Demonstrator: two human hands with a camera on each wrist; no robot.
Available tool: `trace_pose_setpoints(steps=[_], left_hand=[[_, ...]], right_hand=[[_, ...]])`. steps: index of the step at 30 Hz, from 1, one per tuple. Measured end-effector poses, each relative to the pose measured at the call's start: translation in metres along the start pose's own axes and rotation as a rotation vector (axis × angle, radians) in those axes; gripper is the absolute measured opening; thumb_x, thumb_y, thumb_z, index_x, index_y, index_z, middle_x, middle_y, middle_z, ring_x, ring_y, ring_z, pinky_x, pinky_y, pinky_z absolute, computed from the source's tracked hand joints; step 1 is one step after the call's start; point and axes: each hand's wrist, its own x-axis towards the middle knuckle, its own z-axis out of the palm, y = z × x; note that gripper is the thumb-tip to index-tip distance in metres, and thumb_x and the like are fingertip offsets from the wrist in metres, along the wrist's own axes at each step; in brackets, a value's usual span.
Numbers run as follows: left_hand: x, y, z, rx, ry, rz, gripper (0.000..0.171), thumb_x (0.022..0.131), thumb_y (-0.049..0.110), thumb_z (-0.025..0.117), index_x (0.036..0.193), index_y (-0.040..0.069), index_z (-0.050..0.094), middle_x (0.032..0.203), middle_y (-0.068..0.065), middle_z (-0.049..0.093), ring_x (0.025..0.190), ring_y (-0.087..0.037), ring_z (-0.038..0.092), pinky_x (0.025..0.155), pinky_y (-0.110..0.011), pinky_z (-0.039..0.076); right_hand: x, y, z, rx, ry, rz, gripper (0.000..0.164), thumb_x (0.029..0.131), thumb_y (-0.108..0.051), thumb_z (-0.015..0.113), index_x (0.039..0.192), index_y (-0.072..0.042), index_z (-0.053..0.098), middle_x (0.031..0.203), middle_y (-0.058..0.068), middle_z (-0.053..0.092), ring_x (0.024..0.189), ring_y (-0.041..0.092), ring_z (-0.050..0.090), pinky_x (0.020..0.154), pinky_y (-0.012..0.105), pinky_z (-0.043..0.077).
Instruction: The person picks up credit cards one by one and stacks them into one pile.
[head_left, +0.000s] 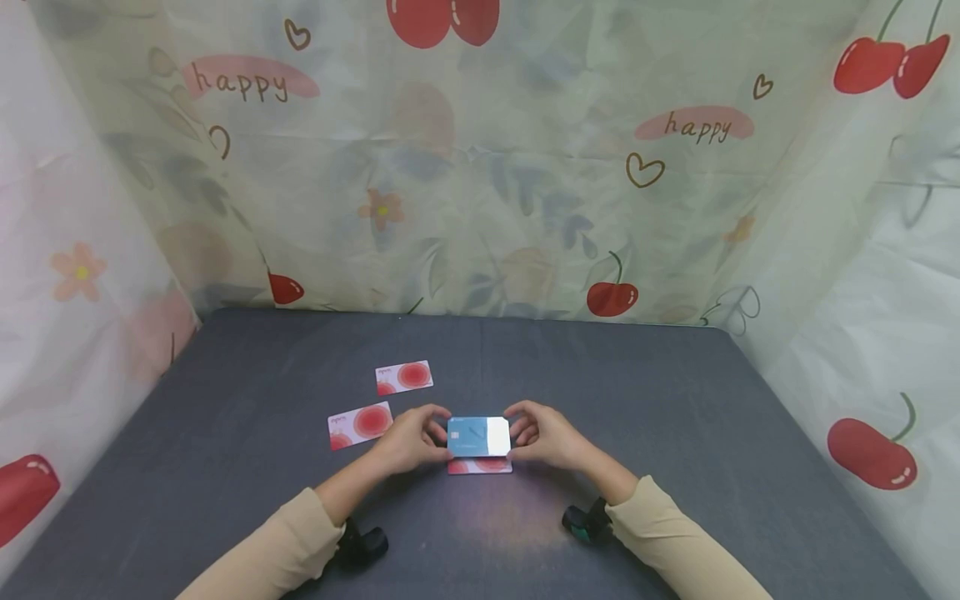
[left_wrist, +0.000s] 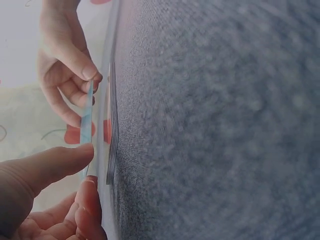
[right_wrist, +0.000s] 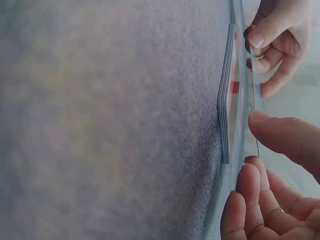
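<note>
In the head view, a blue and white card [head_left: 468, 437] is held level between my two hands. My left hand [head_left: 411, 438] pinches its left edge between thumb and fingers, and my right hand [head_left: 549, 435] pinches the right edge. Just beneath it lies a stack of cards [head_left: 480, 467] with a pink and red top, partly hidden by the blue card. Both wrist views show the held card [left_wrist: 86, 117] edge-on, raised off the stack [right_wrist: 225, 110], with a gap between them.
Two pink and white cards with red circles lie left of the hands, one farther back [head_left: 404, 377] and one nearer [head_left: 360, 425], close to the left hand. A dark grey cloth [head_left: 637, 400] covers the table. Patterned curtains [head_left: 480, 233] stand behind and on both sides.
</note>
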Motion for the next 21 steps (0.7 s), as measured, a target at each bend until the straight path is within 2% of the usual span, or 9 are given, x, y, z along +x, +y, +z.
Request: trace_pose_setpoints(steps=[7, 14, 21], left_hand=[[-0.0033, -0.0005, -0.0008, 0.006, -0.019, 0.026, 0.049, 0.07, 0.006, 0.077, 0.113, -0.005, 0.056, 0.081, -0.012, 0.065, 0.062, -0.01, 0.059, 0.056, -0.021, 0.047], [-0.0033, 0.0008, 0.0006, 0.017, -0.031, -0.01, 0.049, 0.069, 0.006, 0.079, 0.112, -0.004, 0.057, 0.08, -0.011, 0.065, 0.061, -0.01, 0.056, 0.056, -0.02, 0.046], [-0.0031, 0.0005, 0.0023, 0.022, -0.043, -0.013, 0.049, 0.069, 0.006, 0.079, 0.112, -0.004, 0.057, 0.079, -0.008, 0.063, 0.06, -0.009, 0.054, 0.056, -0.02, 0.046]], right_hand=[[-0.0023, 0.0003, 0.0005, -0.001, -0.021, -0.003, 0.053, 0.073, -0.008, 0.077, 0.119, 0.003, 0.052, 0.092, 0.012, 0.062, 0.077, 0.013, 0.056, 0.068, 0.019, 0.049], [-0.003, 0.0011, 0.0009, -0.007, -0.037, 0.009, 0.053, 0.073, -0.01, 0.078, 0.119, 0.002, 0.053, 0.092, 0.011, 0.061, 0.078, 0.013, 0.056, 0.068, 0.02, 0.049], [-0.0046, 0.0002, 0.0009, -0.027, -0.042, 0.018, 0.053, 0.073, -0.011, 0.078, 0.118, 0.001, 0.053, 0.091, 0.009, 0.062, 0.078, 0.011, 0.056, 0.068, 0.019, 0.049]])
